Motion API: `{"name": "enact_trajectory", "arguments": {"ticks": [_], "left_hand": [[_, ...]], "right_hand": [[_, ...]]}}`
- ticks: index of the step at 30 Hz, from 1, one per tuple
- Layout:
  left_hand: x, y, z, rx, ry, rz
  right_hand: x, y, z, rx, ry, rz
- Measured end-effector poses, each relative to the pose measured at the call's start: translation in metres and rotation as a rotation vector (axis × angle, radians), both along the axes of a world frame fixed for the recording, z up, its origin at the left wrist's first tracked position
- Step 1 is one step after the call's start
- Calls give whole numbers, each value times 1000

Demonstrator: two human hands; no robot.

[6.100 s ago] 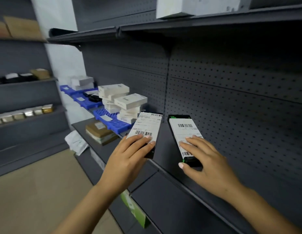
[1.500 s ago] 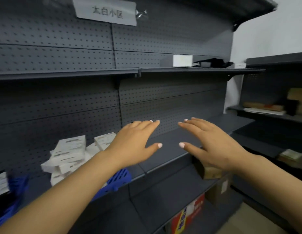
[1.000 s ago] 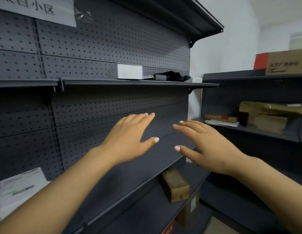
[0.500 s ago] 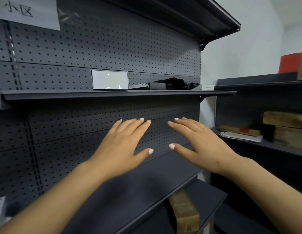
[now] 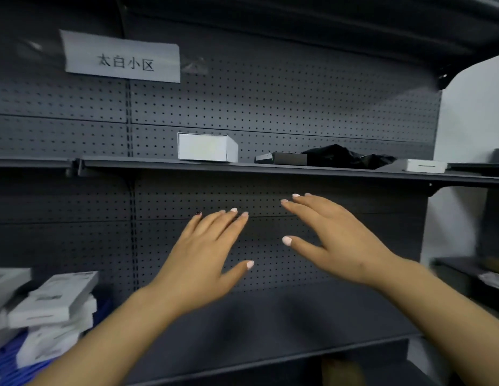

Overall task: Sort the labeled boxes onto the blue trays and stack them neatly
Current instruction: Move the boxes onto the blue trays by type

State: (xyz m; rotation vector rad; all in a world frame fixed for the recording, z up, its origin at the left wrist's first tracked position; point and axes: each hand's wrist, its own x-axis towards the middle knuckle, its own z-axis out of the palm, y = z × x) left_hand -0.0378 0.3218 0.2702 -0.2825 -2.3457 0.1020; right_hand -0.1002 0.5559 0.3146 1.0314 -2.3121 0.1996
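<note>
**Both hands empty and spread over bare shelf; labeled boxes stacked at lower left**

Left hand flat, palm down, fingers together and stretched forward, thumb out to the right, gripping nothing. Right hand same pose, a bit higher and farther, thumb pointing left toward the other hand, also empty. A clear gap between the two thumbs; hands not touching. Both hover over the middle shelf, a dark grey board that is bare across its middle and right part. Its near edge runs from low centre up to the right.

Labeled boxes: white, flat, piled loosely at the far left of that shelf, top ones tilted and not squared up. They sit on a blue tray, only its near corner visible at the frame's lower left edge. Left forearm passes just right of the pile, apart from it.

Upper shelf above the hands, front lip running the full width. On it: a white box left of centre, a thin dark box to its right, a crumpled black bag next, then a low white box near the right end. Open gaps between the first two.

Pegboard back panel behind everything, with a paper sign taped at upper left. Another shelving unit at the right edge, blurred.
</note>
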Motion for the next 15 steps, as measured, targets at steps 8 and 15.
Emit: {"name": "enact_trajectory", "arguments": {"ticks": [8, 15], "left_hand": [[13, 8, 22, 49, 48, 141], [0, -7, 60, 63, 74, 181]], "right_hand": [[-15, 3, 9, 10, 12, 97], [-35, -16, 45, 28, 19, 96]]}}
